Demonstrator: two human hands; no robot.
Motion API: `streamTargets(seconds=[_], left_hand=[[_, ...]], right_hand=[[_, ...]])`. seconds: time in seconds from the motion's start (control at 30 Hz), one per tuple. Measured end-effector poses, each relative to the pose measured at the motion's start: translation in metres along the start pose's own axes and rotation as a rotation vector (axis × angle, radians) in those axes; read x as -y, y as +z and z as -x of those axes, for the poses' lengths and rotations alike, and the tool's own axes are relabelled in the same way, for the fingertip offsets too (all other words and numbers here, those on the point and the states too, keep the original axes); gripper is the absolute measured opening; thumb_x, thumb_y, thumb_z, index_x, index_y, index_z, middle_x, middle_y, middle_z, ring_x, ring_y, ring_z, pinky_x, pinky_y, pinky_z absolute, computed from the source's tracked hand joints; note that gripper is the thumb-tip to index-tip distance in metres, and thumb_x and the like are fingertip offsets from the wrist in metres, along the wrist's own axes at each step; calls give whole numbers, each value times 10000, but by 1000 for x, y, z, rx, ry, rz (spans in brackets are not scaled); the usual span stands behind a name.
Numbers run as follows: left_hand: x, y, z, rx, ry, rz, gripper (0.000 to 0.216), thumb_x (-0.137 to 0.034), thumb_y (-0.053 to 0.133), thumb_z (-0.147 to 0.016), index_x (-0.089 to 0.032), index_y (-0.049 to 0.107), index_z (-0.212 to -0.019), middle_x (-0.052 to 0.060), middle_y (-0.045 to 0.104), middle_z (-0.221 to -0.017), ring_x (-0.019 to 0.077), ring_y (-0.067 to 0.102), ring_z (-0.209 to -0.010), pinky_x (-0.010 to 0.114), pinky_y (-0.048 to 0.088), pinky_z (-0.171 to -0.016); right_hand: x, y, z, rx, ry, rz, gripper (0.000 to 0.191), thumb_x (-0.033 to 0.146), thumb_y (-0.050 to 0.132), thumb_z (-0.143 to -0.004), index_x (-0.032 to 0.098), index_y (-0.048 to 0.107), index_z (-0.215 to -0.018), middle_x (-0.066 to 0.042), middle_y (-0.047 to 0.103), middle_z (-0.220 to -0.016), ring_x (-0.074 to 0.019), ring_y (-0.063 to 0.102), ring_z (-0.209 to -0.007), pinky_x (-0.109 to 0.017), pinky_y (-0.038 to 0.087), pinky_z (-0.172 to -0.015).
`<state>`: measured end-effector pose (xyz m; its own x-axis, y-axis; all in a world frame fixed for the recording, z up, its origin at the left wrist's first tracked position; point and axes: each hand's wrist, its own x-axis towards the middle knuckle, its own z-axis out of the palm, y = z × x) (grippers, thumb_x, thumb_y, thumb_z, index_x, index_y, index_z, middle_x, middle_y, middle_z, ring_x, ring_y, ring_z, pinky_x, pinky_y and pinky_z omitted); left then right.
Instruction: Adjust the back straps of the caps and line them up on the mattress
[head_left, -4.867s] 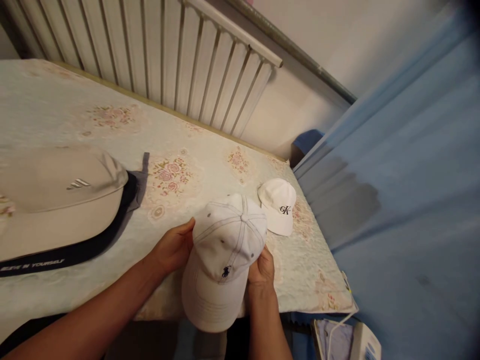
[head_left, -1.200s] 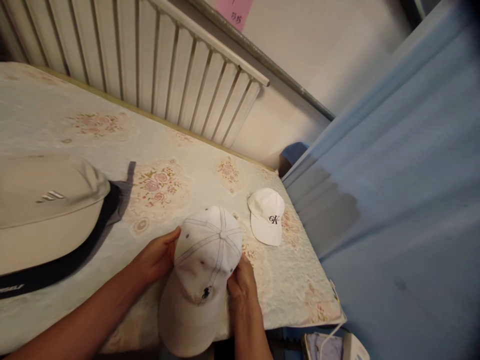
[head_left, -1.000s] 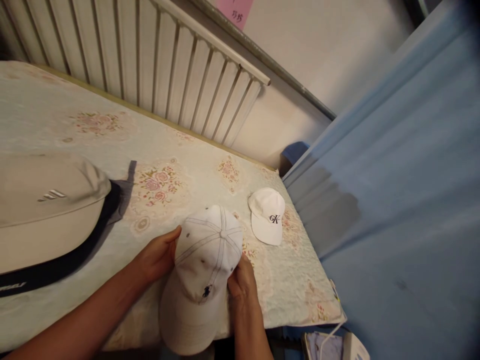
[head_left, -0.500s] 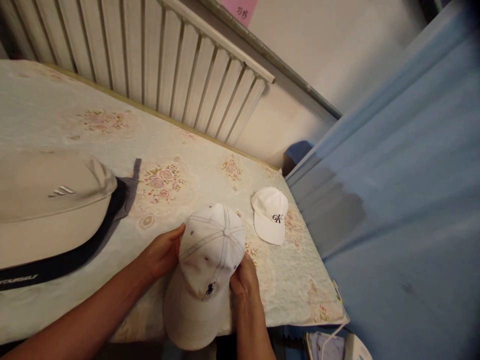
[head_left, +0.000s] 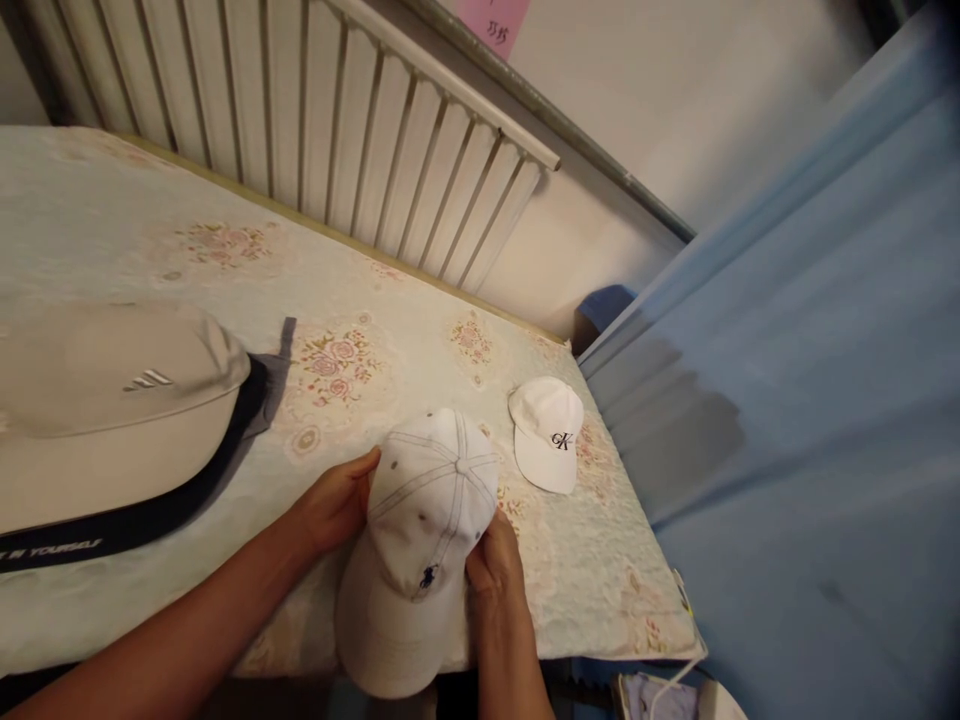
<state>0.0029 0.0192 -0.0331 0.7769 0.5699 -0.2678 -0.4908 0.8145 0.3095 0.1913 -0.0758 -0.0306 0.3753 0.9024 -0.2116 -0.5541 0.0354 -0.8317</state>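
Note:
A white baseball cap with a small dark horse logo rests at the near edge of the flowered bed cover, brim toward me. My left hand grips its left side with the fingers curled under the crown. On the cap's right side my right hand holds it, fingers closed against the fabric. A smaller white cap with a dark letter logo lies just beyond, to the right.
A beige cap lies on a dark cap at the left. A white radiator runs along the far side. A blue wall borders the right. Some items sit low at the bottom right.
The hands and the white cap stay much as they were on the bed's near edge; only the view shifts slightly. The cap sits a little lower than in the oldest frame.

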Motion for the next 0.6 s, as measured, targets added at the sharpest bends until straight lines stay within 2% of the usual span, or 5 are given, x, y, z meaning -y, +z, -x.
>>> streamTargets(seconds=[0.13,0.4,0.6], left_hand=[[0,1,1,-29,3,-30,502,-277,535,-930,-151,490,-1414,129,741,-1097,293,665,-1096,432,432,-1043],[1,3,3,-41,5,-28,493,-281,542,-929,-127,510,-1396,118,750,-1065,287,681,-1042,390,454,-984],[1,6,3,-63,7,-23,471,-281,503,-948,-107,512,-1386,124,747,-1063,273,680,-1041,383,440,-1007]], right_hand=[[2,2,0,6,12,-6,393,206,732,-719,189,698,-1109,-66,743,-1128,-250,663,-1113,-350,565,-875],[0,1,1,-12,-5,0,296,213,713,-732,187,719,-1027,-51,769,-1022,-236,658,-1115,-337,552,-901],[-1,-1,0,-18,-13,14,312,217,715,-735,194,716,-1046,-60,759,-1070,-249,653,-1130,-355,557,-898]])
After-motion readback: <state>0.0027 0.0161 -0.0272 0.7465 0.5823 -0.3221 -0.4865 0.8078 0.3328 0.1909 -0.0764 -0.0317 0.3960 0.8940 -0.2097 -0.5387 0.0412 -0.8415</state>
